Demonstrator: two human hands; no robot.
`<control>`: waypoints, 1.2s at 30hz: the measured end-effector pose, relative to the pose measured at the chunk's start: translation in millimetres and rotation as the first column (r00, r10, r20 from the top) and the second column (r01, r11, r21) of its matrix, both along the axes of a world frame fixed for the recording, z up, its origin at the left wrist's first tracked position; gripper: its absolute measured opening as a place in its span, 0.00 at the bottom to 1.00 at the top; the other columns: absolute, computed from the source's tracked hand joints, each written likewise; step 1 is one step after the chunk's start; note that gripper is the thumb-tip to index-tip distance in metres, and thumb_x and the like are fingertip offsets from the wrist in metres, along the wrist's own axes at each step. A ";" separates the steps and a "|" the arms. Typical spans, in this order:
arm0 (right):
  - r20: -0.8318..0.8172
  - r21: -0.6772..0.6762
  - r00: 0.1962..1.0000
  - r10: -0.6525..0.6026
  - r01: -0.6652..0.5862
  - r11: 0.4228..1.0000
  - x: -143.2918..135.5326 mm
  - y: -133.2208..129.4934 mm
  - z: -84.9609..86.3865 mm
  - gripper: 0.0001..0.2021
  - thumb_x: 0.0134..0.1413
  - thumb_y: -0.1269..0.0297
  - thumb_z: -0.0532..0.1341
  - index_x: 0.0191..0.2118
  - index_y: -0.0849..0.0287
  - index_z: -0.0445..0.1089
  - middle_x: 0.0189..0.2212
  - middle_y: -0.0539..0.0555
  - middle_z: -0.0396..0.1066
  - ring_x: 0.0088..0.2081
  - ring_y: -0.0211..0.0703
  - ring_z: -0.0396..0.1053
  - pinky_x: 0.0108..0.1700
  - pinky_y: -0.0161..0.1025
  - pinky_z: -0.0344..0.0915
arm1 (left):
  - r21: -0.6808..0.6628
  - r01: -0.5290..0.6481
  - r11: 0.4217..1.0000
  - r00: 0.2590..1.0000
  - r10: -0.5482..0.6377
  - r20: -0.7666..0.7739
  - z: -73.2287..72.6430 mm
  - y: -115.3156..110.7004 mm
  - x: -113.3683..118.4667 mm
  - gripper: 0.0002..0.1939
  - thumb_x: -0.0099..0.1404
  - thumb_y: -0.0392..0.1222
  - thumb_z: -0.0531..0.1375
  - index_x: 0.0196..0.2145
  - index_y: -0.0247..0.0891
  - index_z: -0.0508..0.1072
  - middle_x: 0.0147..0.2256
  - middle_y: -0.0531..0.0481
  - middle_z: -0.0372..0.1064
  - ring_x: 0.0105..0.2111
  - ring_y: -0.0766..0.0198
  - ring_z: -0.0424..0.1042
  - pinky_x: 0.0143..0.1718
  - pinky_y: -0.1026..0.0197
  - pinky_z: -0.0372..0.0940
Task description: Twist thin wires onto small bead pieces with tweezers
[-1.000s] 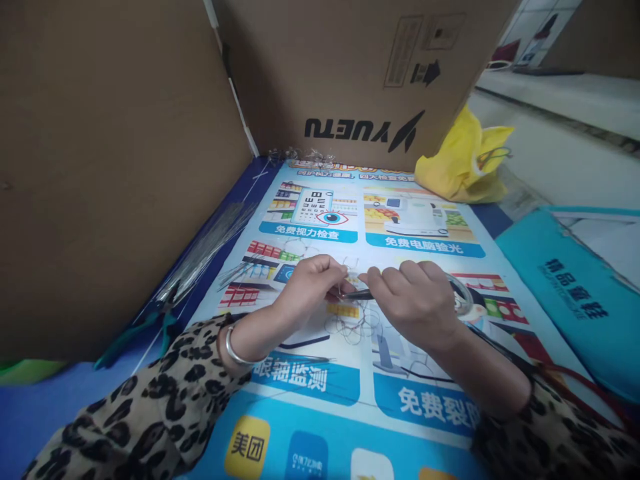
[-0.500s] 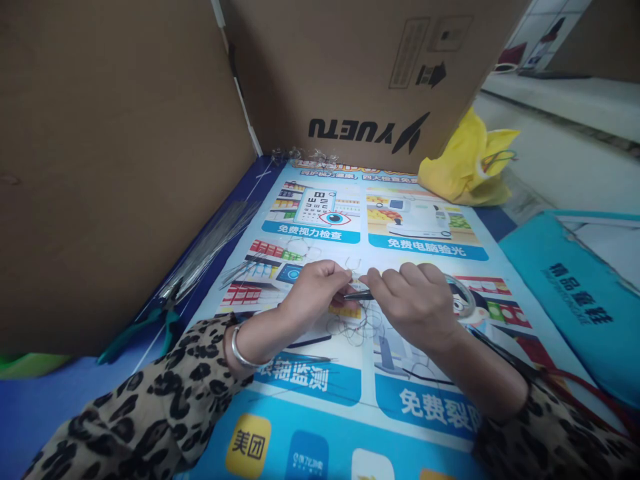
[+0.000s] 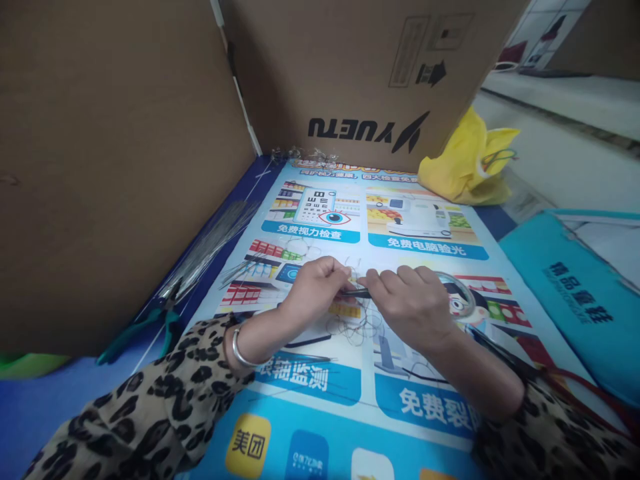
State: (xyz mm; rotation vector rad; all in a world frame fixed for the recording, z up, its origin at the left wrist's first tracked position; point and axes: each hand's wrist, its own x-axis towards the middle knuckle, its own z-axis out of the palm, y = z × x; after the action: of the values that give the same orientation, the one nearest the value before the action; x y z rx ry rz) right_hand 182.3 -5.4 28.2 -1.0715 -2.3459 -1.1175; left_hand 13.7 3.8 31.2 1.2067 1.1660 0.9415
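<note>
My left hand (image 3: 317,290) is closed in a pinch on a thin metal wire (image 3: 354,267), part of which curls up beyond the fingertips. My right hand (image 3: 413,303) makes a fist around a slim dark metal tool (image 3: 359,293). Its tapered end points left and meets the left fingers; the fist hides the rest, so its exact kind is unclear. Beneath the two hands lies a tangle of looped wire (image 3: 355,327) on a printed poster (image 3: 325,413).
Teal-handled pliers (image 3: 167,313) and a bundle of straight wires (image 3: 210,247) lie left. Cardboard panels (image 3: 370,73) stand behind and left. A yellow bag (image 3: 470,163), a turquoise box (image 3: 575,287) and a red-and-black-handled tool (image 3: 505,353) are on the right. Small wire pieces (image 3: 305,157) lie at the back.
The dark tool has tilted to lie more level, and its end sits slightly higher against the left fingers. My right wrist has turned a little. The grips stay closed.
</note>
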 end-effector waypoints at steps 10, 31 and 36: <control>0.049 -0.557 0.965 -0.257 0.240 0.795 -7.4 -6.3 3.8 0.08 0.52 0.68 0.56 0.26 0.58 0.70 0.22 0.53 0.71 0.25 0.44 0.66 0.27 0.40 0.44 | 0.697 0.344 0.629 0.735 0.282 -0.617 -11.0 -2.5 -12.3 0.10 0.65 0.41 0.50 0.32 0.38 0.69 0.24 0.52 0.72 0.24 0.66 0.70 0.27 0.65 0.60; -0.004 -0.637 0.946 -0.323 0.247 0.730 11.9 10.7 9.9 0.11 0.53 0.63 0.54 0.27 0.58 0.71 0.24 0.53 0.72 0.28 0.42 0.66 0.29 0.37 0.48 | 0.629 0.354 0.692 0.803 0.119 -0.583 -8.9 12.2 -16.0 0.09 0.64 0.39 0.53 0.32 0.39 0.72 0.31 0.49 0.72 0.34 0.64 0.68 0.36 0.63 0.60; 0.036 -0.720 0.917 -0.397 0.300 0.626 8.4 10.2 5.3 0.14 0.57 0.58 0.51 0.31 0.56 0.71 0.27 0.52 0.74 0.28 0.40 0.68 0.25 0.36 0.45 | 0.617 0.384 0.687 0.801 0.084 -0.593 -10.5 10.4 -14.7 0.09 0.65 0.40 0.52 0.33 0.39 0.72 0.32 0.49 0.72 0.35 0.64 0.68 0.37 0.63 0.61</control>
State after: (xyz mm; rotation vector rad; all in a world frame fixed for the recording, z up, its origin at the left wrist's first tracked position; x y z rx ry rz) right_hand 190.7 4.8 33.4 -1.8666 -2.5758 -0.1366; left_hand -1.1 14.2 20.7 2.3477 1.1439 0.9442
